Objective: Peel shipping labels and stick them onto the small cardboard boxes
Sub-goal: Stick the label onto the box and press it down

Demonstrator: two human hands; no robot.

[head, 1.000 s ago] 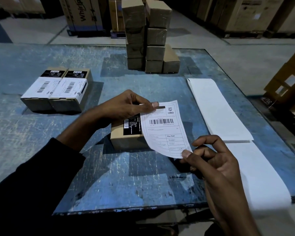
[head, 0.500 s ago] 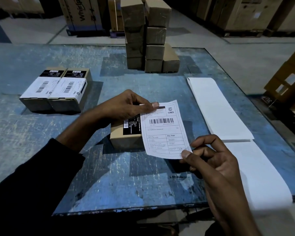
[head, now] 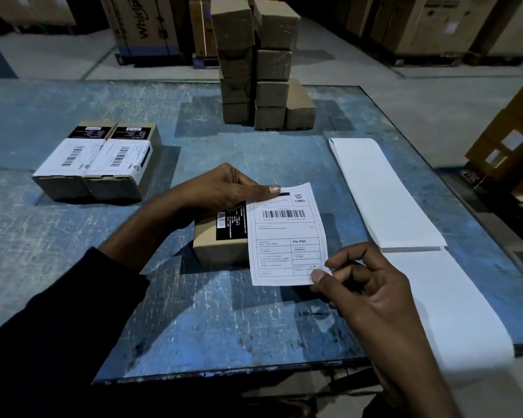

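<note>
A white shipping label with a barcode hangs over the right part of a small cardboard box in the middle of the table. My left hand pinches the label's top left corner, over the box. My right hand pinches its bottom right corner. The box bears a black printed sticker beside the label. Whether the label touches the box top I cannot tell.
Two labelled boxes lie side by side at the left. A stack of several plain boxes stands at the back. A folded strip of white label backing runs down the right of the blue table. Large cartons stand beyond.
The label has settled a little lower and flatter over the box. Both hands keep their pinch on its corners.
</note>
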